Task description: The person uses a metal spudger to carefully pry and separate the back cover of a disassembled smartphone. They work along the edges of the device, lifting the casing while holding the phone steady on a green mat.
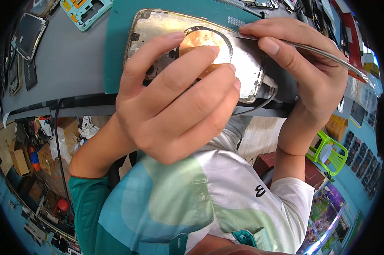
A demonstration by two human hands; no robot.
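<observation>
Head view: a flat, silver metal device housing with rounded corners point(253, 55) is lying on a dark green rectangular work mat point(115, 51), beneath both hands. Its upper face is carrying a round, copper-coloured disc point(200, 39) bordered by a thin black ring point(230, 46). The left hand point(179, 95) is arching over the housing, its index finger standing apart while the other three fingers are bunching together; their tips are overlapping the disc, probably to stop the housing from sliding. Whether they are pressing or hovering cannot be told, and the thumb is not showing. The right hand point(317, 72) is pinching a slender, curved silver metal tool point(328, 54) between thumb and index finger, presumably gripping close to its flat end for finer control; that end is lying at the housing's far edge. A white plug point(268, 80) on a grey cable point(266, 102) is sitting beside the housing's right end. A turquoise plastic phone frame point(83, 15) is lying farther left, apparently leaving room for the hands.
</observation>
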